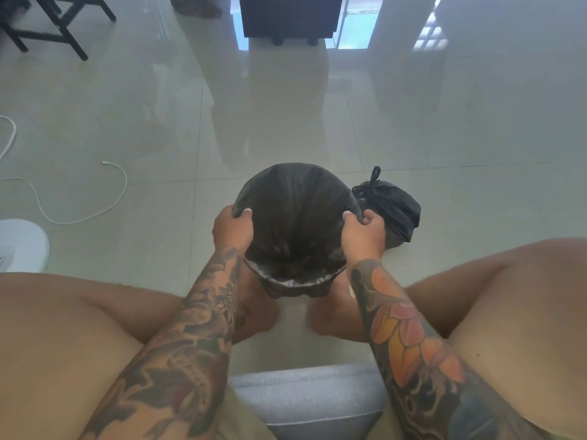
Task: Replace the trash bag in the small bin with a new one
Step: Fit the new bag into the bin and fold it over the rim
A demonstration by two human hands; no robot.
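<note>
A small round bin (297, 285) stands on the floor between my bare feet, lined with a new black trash bag (295, 201) whose mouth is spread over the rim. My left hand (232, 228) grips the bag's edge at the bin's left side. My right hand (363, 235) grips the edge at the right side. A tied-off full black trash bag (394, 208) with a knotted drawstring lies on the floor just right of the bin, behind my right hand.
I sit on a grey cushion (311, 398), knees spread wide. A white cable (79, 214) and a white round object (22, 246) lie at the left. A dark chair (54, 23) stands far left, a dark cabinet (289, 17) at the back. Glossy tiles surround the bin.
</note>
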